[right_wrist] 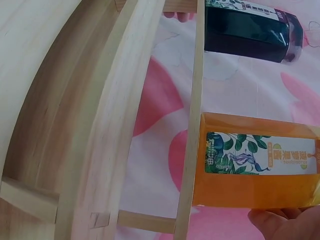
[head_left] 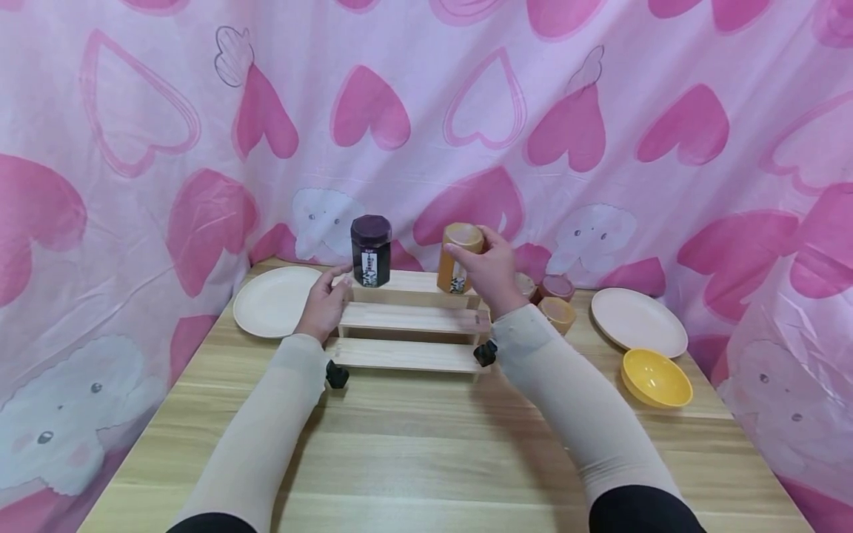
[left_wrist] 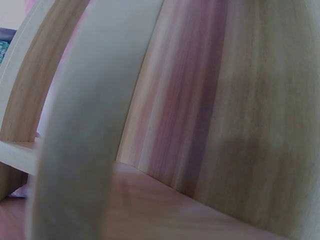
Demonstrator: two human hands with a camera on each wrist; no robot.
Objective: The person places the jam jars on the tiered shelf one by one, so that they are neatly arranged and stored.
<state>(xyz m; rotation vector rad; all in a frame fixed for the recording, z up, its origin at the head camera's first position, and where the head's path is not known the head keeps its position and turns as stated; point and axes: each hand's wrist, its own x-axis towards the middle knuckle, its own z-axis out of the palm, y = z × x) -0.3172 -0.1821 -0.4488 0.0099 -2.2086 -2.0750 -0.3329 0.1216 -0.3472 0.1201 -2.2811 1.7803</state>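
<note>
- Pale pink fabric backdrop [head_left: 426, 111] printed with pink hearts and white elephants, draped on 3 sides
- Light wooden plank table [head_left: 426, 459] under soft, even light

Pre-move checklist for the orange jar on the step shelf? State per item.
1. Right hand grips the orange jar: ok, fingers curl round its side and top.
2. Jar base on the top step of the wooden shelf: ok in the right wrist view, where the base meets the board edge.
3. Gap to the dark jar: ok, the two stand apart.
4. Left hand steadies the shelf: ok, it rests against the left end.
5. Small cups behind the right wrist: not ok, close to the arm's way back.
6. Jar lid tight: cannot tell.
</note>
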